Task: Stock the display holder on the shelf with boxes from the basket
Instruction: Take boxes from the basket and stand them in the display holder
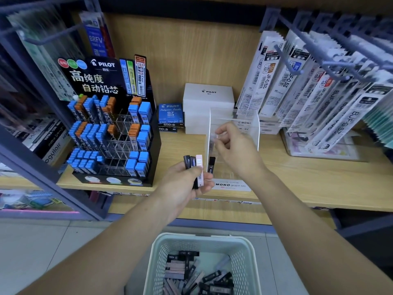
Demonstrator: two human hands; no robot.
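While held, slim boxes [193,163], black, pink

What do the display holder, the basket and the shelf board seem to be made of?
Display holder: clear, glossy plastic, probably acrylic; the white boxes behind show through it.
Basket: pale green moulded plastic, matt; its walls are a regular grid of holes.
Shelf board: light, smooth wood-grain surface; whether solid wood or laminate cannot be told.

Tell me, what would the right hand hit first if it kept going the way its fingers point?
Most likely the side wall of the clear display holder, just beyond the small box that the right hand pinches; depth is unclear.
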